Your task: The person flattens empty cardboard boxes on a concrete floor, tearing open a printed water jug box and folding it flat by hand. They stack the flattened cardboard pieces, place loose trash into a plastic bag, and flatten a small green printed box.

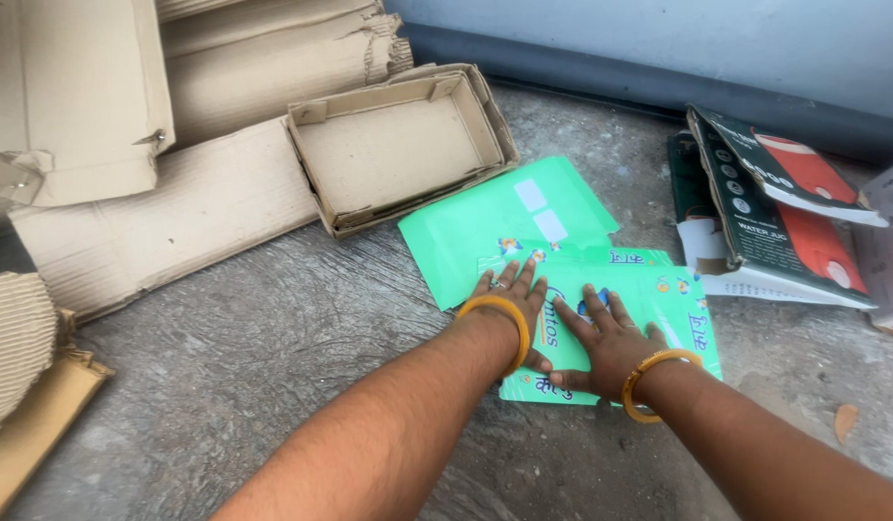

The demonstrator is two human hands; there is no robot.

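Hands rest side by side on a flattened green printed carton (649, 299) lying on the grey concrete floor (273, 338); the left hand (512, 289) lies palm down on the carton's left part, fingers (524, 273) spread and flat, gripping nothing; the right hand (610, 342) presses flat just beside it, fingers splayed, likewise holding nothing; each wrist carries a yellow bangle (500, 311). A second green sheet (485, 232) lies partly under the carton, towards the far left. Beyond it sits a shallow open cardboard tray (307, 150) on corrugated cardboard sheets (176, 212); dark green flattened cartons with red panels (784, 207) lie stacked to the right, well apart from the hands.
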